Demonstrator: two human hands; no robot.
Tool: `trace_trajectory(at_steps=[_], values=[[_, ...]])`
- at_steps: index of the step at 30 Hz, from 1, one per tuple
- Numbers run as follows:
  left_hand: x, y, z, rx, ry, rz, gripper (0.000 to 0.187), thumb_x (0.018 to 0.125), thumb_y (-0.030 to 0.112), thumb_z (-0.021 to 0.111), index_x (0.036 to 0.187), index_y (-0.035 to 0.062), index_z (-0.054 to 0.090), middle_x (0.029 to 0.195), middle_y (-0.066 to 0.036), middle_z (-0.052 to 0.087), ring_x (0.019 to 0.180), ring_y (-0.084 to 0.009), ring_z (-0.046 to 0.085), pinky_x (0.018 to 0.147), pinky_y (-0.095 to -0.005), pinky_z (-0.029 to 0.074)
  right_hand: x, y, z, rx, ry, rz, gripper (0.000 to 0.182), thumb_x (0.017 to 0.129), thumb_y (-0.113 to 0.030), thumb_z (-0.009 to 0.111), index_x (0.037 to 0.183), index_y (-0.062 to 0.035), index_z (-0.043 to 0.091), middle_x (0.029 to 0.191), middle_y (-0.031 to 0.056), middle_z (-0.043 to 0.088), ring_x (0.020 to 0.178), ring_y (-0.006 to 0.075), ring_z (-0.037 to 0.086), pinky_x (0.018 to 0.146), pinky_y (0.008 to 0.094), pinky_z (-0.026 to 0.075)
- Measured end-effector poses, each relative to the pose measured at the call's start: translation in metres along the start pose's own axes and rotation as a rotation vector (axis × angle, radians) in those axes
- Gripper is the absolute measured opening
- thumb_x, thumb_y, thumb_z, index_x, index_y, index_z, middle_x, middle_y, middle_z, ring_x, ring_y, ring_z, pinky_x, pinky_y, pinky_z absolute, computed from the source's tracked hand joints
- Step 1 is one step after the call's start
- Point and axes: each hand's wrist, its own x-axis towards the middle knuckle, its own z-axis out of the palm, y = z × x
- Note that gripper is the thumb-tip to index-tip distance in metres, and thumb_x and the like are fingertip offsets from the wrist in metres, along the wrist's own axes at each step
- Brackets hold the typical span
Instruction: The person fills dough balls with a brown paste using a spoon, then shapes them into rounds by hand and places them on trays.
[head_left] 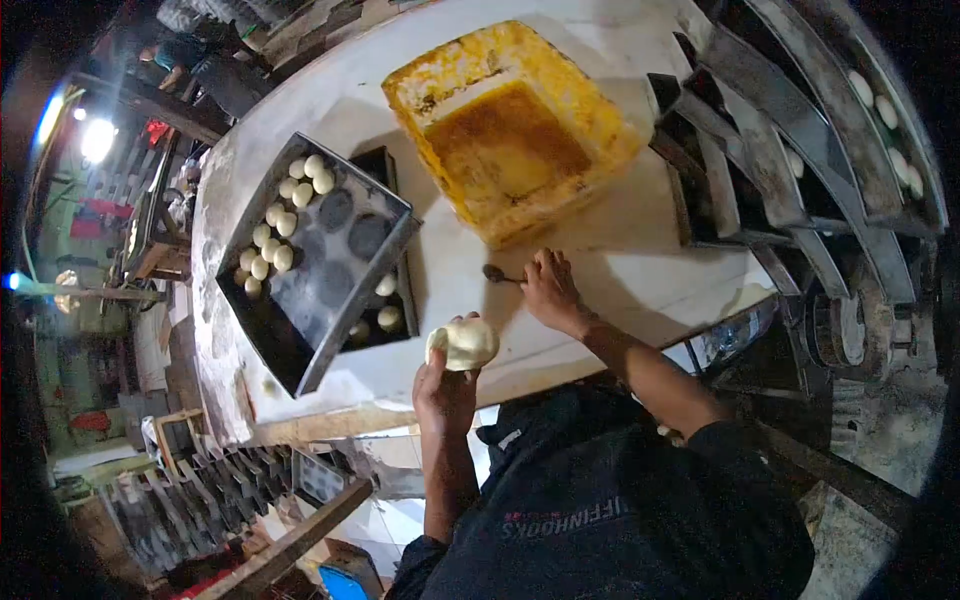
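My left hand (442,398) is closed around a pale, flattened piece of dough (470,342), held up near the table's front edge. To its right, my right hand (552,292) grips a small spoon (494,273), whose dark bowl points left over the table. Just beyond the spoon stands a large yellow tub (608,128) with smeared walls and brownish-yellow filling at its bottom. On the left, a dark metal tray (345,285) holds several round dough balls (284,223) along its far-left side. It lies tilted across another tray, where a few more dough balls (389,318) show.
Stacked metal trays (740,150) crowd the table's right end, some with pale dough balls (886,112) inside. The white tabletop (640,285) has a worn front edge. More trays (190,515) stand in a row at lower left. Another person (225,80) is at upper left.
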Motion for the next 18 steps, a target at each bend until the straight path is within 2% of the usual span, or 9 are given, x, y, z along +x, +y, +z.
trace_trajectory(at_steps=[4, 6, 8, 10, 11, 12, 14, 16, 18], values=[[0.038, 0.045, -0.02, 0.072, 0.013, 0.059, 0.058, 0.092, 0.031, 0.056, 0.13, -0.0102, 0.043, 0.138, -0.022, 0.044, 0.126, -0.0324, 0.046, 0.104, -0.0457, 0.038, -0.006, 0.008, 0.002, 0.272, -0.23, 0.036, 0.019, 0.087, -0.015, 0.057, 0.099, 0.0001, 0.055, 0.094, 0.0181, 0.055, 0.084, 0.0363, 0.057, 0.073, 0.0472, 0.046], [0.061, 0.06, -0.031, 0.04, -0.027, 0.055, 0.058, 0.091, 0.026, 0.058, 0.134, -0.0085, 0.04, 0.137, -0.021, 0.045, 0.123, -0.0312, 0.048, 0.103, -0.0443, 0.04, 0.008, -0.016, -0.057, 0.352, -0.1, -0.096, 0.023, 0.09, -0.013, 0.054, 0.109, 0.0005, 0.056, 0.094, 0.0204, 0.059, 0.083, 0.0362, 0.06, 0.072, 0.0431, 0.049], [0.08, 0.071, -0.033, 0.031, -0.052, 0.018, 0.062, 0.09, 0.023, 0.059, 0.138, -0.0068, 0.035, 0.134, -0.02, 0.047, 0.123, -0.0301, 0.049, 0.103, -0.0429, 0.04, 0.053, -0.039, -0.123, 0.405, -0.043, -0.054, 0.027, 0.089, -0.004, 0.053, 0.113, 0.0047, 0.056, 0.1, 0.0229, 0.061, 0.094, 0.0379, 0.061, 0.083, 0.0423, 0.05], [0.103, 0.077, -0.026, 0.044, -0.101, -0.009, 0.063, 0.091, 0.022, 0.058, 0.14, -0.0063, 0.032, 0.134, -0.02, 0.047, 0.123, -0.0297, 0.049, 0.103, -0.0422, 0.04, 0.115, -0.049, -0.154, 0.339, 0.129, 0.058, 0.025, 0.088, -0.004, 0.052, 0.11, 0.0036, 0.059, 0.094, 0.0214, 0.065, 0.086, 0.0393, 0.064, 0.079, 0.0433, 0.052], [0.114, 0.078, -0.022, 0.067, -0.15, -0.019, 0.064, 0.091, 0.021, 0.057, 0.142, -0.0059, 0.029, 0.133, -0.02, 0.048, 0.122, -0.0292, 0.049, 0.103, -0.0415, 0.04, 0.146, -0.046, -0.156, 0.339, 0.117, 0.054, 0.025, 0.089, -0.004, 0.05, 0.111, 0.0045, 0.06, 0.091, 0.0211, 0.065, 0.084, 0.0377, 0.065, 0.077, 0.0416, 0.052], [0.123, 0.079, -0.017, 0.063, -0.157, -0.032, 0.064, 0.091, 0.021, 0.057, 0.142, -0.0059, 0.029, 0.133, -0.02, 0.048, 0.122, -0.0292, 0.049, 0.103, -0.0415, 0.04, 0.176, -0.039, -0.152, 0.341, 0.105, 0.049, 0.027, 0.089, -0.004, 0.049, 0.111, 0.0054, 0.061, 0.088, 0.0209, 0.066, 0.081, 0.0361, 0.065, 0.075, 0.04, 0.051], [0.139, 0.077, -0.008, 0.104, -0.138, -0.081, 0.063, 0.092, 0.018, 0.056, 0.143, -0.0058, 0.027, 0.134, -0.022, 0.046, 0.123, -0.0298, 0.048, 0.103, -0.0416, 0.039, 0.227, -0.007, -0.116, 0.092, -0.244, -0.019, 0.024, 0.086, -0.004, 0.052, 0.104, 0.0075, 0.062, 0.087, 0.0207, 0.067, 0.082, 0.037, 0.066, 0.076, 0.0433, 0.051], [0.146, 0.075, -0.007, 0.096, -0.153, -0.08, 0.06, 0.093, 0.014, 0.052, 0.143, -0.007, 0.026, 0.137, -0.025, 0.044, 0.127, -0.0326, 0.044, 0.107, -0.042, 0.035, 0.264, 0.007, -0.068, -0.101, -0.511, 0.078, 0.018, 0.082, -0.006, 0.055, 0.094, 0.0064, 0.062, 0.085, 0.0213, 0.065, 0.079, 0.0408, 0.063, 0.075, 0.0469, 0.05], [0.145, 0.072, -0.011, 0.033, -0.17, -0.062, 0.06, 0.093, 0.013, 0.051, 0.142, -0.0097, 0.025, 0.138, -0.027, 0.041, 0.129, -0.034, 0.042, 0.109, -0.0425, 0.032, 0.284, 0.032, -0.018, -0.178, -0.512, 0.008, 0.015, 0.081, -0.007, 0.056, 0.09, 0.0047, 0.061, 0.08, 0.0204, 0.063, 0.072, 0.0405, 0.061, 0.071, 0.0466, 0.05]])
